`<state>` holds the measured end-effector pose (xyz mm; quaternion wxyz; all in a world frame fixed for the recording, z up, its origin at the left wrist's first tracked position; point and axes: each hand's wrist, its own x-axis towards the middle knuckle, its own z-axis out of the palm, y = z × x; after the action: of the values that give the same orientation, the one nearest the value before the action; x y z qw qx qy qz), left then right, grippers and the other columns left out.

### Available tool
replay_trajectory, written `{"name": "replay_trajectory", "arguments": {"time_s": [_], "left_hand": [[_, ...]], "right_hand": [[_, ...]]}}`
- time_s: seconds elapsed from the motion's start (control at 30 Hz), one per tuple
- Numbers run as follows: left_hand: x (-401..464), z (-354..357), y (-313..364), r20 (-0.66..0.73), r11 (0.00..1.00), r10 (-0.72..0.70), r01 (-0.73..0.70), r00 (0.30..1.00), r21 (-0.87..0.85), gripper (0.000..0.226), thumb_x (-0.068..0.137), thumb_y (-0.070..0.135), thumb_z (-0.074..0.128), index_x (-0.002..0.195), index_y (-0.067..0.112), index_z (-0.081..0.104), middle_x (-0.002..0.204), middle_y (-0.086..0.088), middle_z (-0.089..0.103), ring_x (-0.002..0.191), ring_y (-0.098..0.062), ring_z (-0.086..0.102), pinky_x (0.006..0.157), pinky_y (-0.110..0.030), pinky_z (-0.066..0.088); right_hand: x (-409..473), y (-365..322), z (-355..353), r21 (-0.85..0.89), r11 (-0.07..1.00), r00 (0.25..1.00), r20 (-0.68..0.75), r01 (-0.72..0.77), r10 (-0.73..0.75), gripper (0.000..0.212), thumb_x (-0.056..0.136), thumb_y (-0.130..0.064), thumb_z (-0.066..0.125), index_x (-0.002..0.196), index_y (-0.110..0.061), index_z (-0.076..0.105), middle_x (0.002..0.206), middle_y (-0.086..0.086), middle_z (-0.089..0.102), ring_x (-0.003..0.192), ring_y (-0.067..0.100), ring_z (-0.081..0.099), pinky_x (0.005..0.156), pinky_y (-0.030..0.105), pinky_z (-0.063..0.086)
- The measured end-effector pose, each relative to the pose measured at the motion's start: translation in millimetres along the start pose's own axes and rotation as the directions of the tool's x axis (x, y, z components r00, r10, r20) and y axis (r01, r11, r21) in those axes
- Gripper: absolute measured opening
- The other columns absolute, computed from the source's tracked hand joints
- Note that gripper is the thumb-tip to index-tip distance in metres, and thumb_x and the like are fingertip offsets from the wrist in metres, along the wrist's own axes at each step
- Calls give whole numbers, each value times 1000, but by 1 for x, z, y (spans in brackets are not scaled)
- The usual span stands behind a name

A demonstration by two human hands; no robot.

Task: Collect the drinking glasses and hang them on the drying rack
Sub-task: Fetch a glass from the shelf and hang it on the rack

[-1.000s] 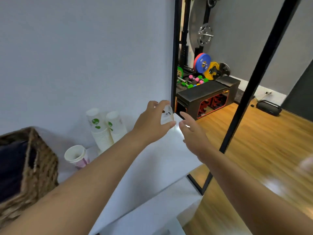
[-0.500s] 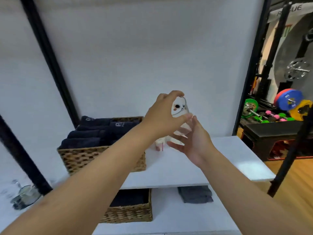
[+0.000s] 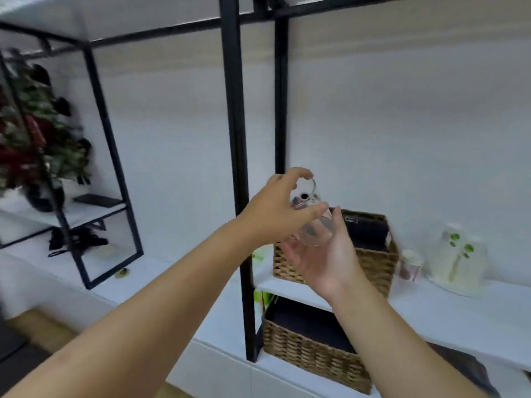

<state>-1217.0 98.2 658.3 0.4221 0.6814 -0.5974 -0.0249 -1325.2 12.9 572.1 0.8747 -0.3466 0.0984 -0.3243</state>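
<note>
A clear drinking glass with a small printed face on it is held in the air, tilted with its mouth toward me, in front of the shelf. My left hand grips it from above, thumb and fingers round its upper end. My right hand cups its lower rim from below, palm up and fingers spread, touching the glass. No drying rack shows in the frame.
A black metal post stands just behind my hands. On the white shelf sit a wicker basket with dark towels, a paper cup and stacked paper cups. A second basket is below. A plant is far left.
My view has swung left, from the gym area to the shelving and plant. The glass stays in my left hand, and my right hand has come under it.
</note>
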Motion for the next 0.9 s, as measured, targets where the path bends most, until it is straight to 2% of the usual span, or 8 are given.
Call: {"name": "replay_trajectory", "arguments": {"time_s": [0.1,0.2,0.33,0.43,0.57,0.73,0.9], "left_hand": [[-36,-62,-49,-28,999,-48,49,998,15,57,80,69,65,130,51,44,124,7,50,106,-9,60,90,-38,56],[-66,-118,-96,-40,992,-126,126,991,-7,59,83,65,69,134,52,42,135,5,49,117,-13,57,92,-34,53],[-91,-177,-155,-57,982,-188,189,981,14,67,84,63,70,142,49,39,144,4,48,128,-9,49,96,-28,42],[-103,-206,-196,-103,974,-214,220,971,57,70,84,62,72,144,47,39,144,7,50,132,-7,48,96,-26,40],[-106,-229,-256,-146,950,-259,279,955,137,76,81,64,73,146,44,40,144,10,50,132,-7,47,97,-27,40],[-101,-232,-341,-129,912,-317,339,940,229,78,82,64,72,149,44,38,146,12,49,133,-6,44,100,-25,37],[-81,-233,-429,-97,875,-423,434,901,215,85,79,68,71,151,49,29,152,13,44,132,1,40,110,-36,42]], "right_hand": [[16,61,51,22,999,999,28,-32,31,59,98,-68,53,136,-26,71,138,9,70,121,27,70,89,36,59],[36,115,94,-8,998,998,30,-55,55,51,99,-58,61,132,-22,74,130,13,73,121,32,70,95,38,59],[67,170,136,-8,991,991,10,-131,131,68,88,-52,80,140,-13,61,137,31,63,116,46,70,93,48,61],[92,199,159,-62,985,987,-1,-159,159,67,84,-52,83,135,-15,62,139,30,59,110,45,73,83,44,64],[134,229,173,-208,969,991,-19,-134,133,55,87,-49,81,132,-23,62,134,24,57,103,38,77,79,43,64],[198,263,165,-423,904,998,-47,-60,44,66,81,-48,86,137,-27,58,126,12,64,100,31,78,75,42,65],[282,291,145,-571,821,999,-31,-6,-14,66,77,-50,89,135,-35,60,123,9,67,97,20,77,73,38,66]]}}
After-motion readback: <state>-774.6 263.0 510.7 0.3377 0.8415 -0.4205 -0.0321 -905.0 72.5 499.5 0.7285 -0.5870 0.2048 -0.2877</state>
